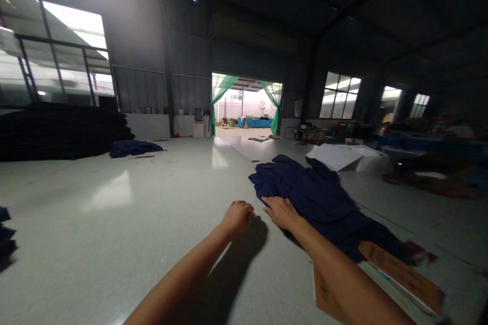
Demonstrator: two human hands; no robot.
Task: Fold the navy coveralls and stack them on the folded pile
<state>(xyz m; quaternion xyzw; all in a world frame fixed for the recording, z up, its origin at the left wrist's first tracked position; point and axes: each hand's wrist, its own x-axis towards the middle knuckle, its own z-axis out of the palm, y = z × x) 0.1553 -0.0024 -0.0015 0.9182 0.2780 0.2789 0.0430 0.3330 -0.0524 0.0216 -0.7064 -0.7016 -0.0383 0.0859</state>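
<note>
A crumpled heap of navy cloth [312,193] lies on the pale, shiny surface, ahead and to the right. At its near left edge is my right hand [281,212], fingers apart and reaching over the cloth's border; whether they touch the fabric is hard to tell. My left hand [237,217] hovers over the bare surface just left of it, fingers curled in. Its palm side is hidden, so anything inside it does not show. Under my right forearm is a brown board [326,292], partly covered by the arm.
A tall stack of dark cloth [57,132] stands at far left, with a small navy piece [133,148] beside it. White sheets [335,156] lie behind the heap. Another brown board [404,271] is at lower right. Green curtains [275,106] frame the doorway beyond.
</note>
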